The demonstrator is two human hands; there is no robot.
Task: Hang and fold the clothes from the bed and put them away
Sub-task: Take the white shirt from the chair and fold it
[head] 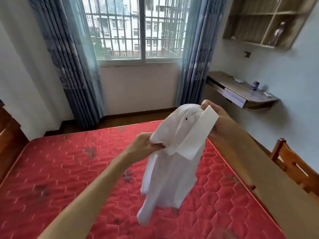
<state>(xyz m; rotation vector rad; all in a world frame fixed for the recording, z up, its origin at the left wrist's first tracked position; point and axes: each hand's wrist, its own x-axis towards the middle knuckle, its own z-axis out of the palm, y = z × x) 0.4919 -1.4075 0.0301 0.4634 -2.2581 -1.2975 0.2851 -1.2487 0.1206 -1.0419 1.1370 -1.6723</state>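
A white collared shirt (pixel 172 169) hangs in the air over the red quilted mattress (pixel 60 169). My left hand (pixel 143 142) grips the bunched fabric near the collar on the left. My right hand (pixel 219 116) holds the shirt's top by the stiff collar, higher and to the right. The shirt's body and a sleeve dangle down, with the lowest end just above the mattress. A small dark button shows near the top. No hanger is in view.
A wooden bed frame edge (pixel 255 169) runs along the right side, with a wooden chair (pixel 296 166) beyond it. A wall desk (pixel 241 90) holds a can (pixel 255 85). A barred window (pixel 138 28) with blue curtains faces me; a headboard stands at left.
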